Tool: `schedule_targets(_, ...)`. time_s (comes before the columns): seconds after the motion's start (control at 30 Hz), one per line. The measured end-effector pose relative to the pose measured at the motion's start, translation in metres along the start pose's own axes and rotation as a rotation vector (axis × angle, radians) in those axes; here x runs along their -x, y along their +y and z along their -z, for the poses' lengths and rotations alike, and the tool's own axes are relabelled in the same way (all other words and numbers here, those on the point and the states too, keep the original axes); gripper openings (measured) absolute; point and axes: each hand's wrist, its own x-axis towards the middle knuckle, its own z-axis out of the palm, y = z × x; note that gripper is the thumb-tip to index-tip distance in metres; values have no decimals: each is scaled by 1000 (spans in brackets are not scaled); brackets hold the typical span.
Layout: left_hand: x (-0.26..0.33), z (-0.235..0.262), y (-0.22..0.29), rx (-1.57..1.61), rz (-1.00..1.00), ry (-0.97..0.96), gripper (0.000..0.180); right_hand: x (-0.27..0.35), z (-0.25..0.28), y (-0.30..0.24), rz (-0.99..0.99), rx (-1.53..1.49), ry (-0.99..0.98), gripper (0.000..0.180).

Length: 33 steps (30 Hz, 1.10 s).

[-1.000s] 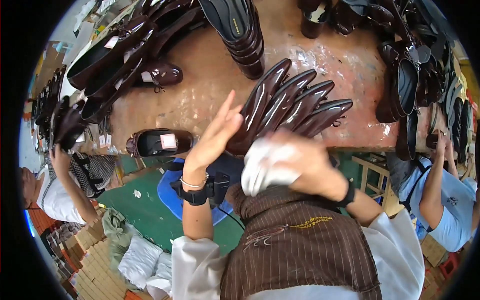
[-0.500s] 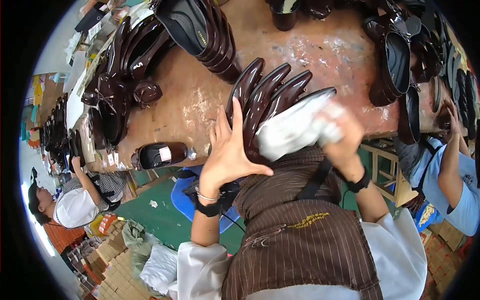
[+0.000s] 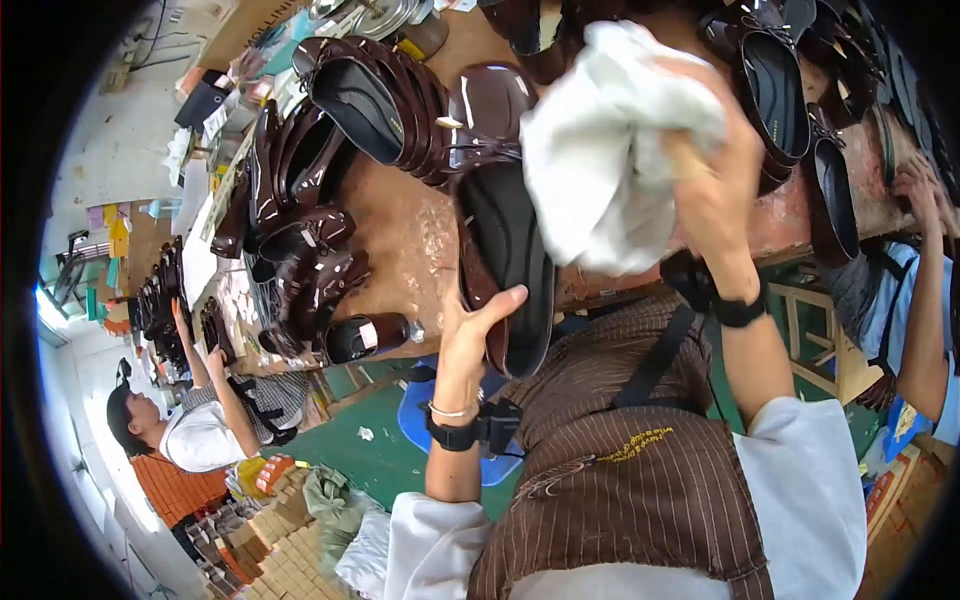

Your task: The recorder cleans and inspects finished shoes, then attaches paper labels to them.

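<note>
A dark burgundy patent loafer (image 3: 505,230) lies in front of me, its black insole facing up and its glossy toe pointing away. Near its heel end my left hand (image 3: 468,345) grips the side, thumb hooked over the rim; the other fingers are hidden beside the shoe. Bunched in my right hand (image 3: 715,160) is a white cloth (image 3: 610,150), raised above the shoe's right side and covering part of the table behind. The hand is slightly blurred, and I cannot tell whether the cloth touches the shoe.
Nested burgundy shoes (image 3: 370,105) stand just left of the loafer. More shoes lie further left (image 3: 300,180) and at the right (image 3: 775,100) on the worn worktable (image 3: 405,225). Another person (image 3: 200,410) works at the left; another person's hand (image 3: 922,190) shows at the right edge.
The row of shoes standing on edge is no longer in front of me; one loafer lies there insole up. My left hand has closed on it. The cloth has risen away from me.
</note>
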Motion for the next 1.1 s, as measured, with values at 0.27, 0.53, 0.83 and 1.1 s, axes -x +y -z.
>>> schedule_targets(0.27, 14, 21, -46, 882, -54, -510, 41, 93, -33, -60, 210, -38, -678, 39)
schedule_targets(0.53, -2, 4, -34, 614, 251, -62, 33, -44, -11, 35, 155, 258, -164, 42)
schedule_targets(0.83, -97, -58, 60, 412, 19, 161, 41, 118, 1, -4, -128, -156, -418, 36)
schedule_targets(1.1, -229, -15, 32, 420, -24, 21, 32, 32, 177, -25, -74, 530, 470, 37)
